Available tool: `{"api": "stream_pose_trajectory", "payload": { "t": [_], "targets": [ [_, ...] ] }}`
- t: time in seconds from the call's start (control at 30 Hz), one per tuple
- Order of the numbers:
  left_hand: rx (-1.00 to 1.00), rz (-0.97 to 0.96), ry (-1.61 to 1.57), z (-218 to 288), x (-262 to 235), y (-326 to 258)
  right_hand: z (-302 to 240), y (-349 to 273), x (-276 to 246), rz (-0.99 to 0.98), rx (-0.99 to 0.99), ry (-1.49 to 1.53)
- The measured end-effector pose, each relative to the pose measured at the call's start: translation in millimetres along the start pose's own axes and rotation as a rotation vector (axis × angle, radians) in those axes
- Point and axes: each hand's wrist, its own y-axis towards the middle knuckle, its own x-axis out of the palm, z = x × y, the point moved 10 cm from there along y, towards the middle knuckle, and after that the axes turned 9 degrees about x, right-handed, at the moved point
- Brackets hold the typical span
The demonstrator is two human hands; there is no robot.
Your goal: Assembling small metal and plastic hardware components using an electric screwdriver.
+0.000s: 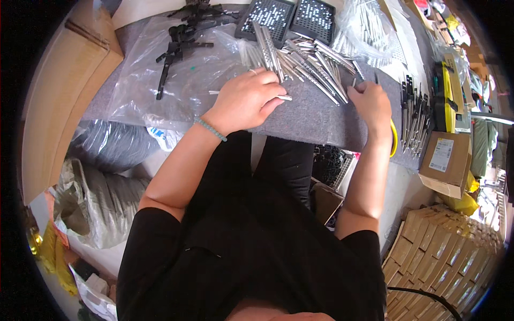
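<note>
My left hand (249,97) is closed around a thin silver metal rod (287,98), whose end sticks out past the thumb. The rest of that rod is mostly hidden by the fingers. Just beyond lies a loose pile of slim silver metal tubes (316,69) on the grey cloth-covered table (316,120). At the right side of the pile my right hand (371,104) has its fingers curled together. A slim dark tip (376,78) rises above its knuckles; what it grips is unclear. Beside the right wrist runs a curved yellow strip (395,140).
Two black perforated trays (267,18) of small silver parts stand at the back, next to a clear bag of rods (367,27). Black metal parts (179,43) lie on plastic sheeting (139,85). Dark-ended rods (415,115) and a cardboard box (445,163) are at the right.
</note>
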Motion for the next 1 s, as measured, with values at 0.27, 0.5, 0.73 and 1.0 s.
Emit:
{"api": "stream_pose_trajectory", "payload": {
  "t": [0.27,0.5,0.73,1.0],
  "targets": [
    [-0.006,-0.020,0.013,-1.6,0.8,-0.2,-42.8,-50.3,-20.1,-0.029,-0.246,0.376],
    [-0.033,-0.036,0.003,-2.5,1.4,-0.6,-94.8,-114.2,4.8,0.131,-0.655,0.095],
    [-0.005,-0.018,-0.001,-2.0,0.8,-1.5,-97.6,-108.4,7.5,0.092,-0.685,0.158],
    [-0.004,-0.004,0.002,-2.2,-0.2,-1.2,-100.3,-96.3,14.9,-0.002,-0.539,0.419]
  ]
}}
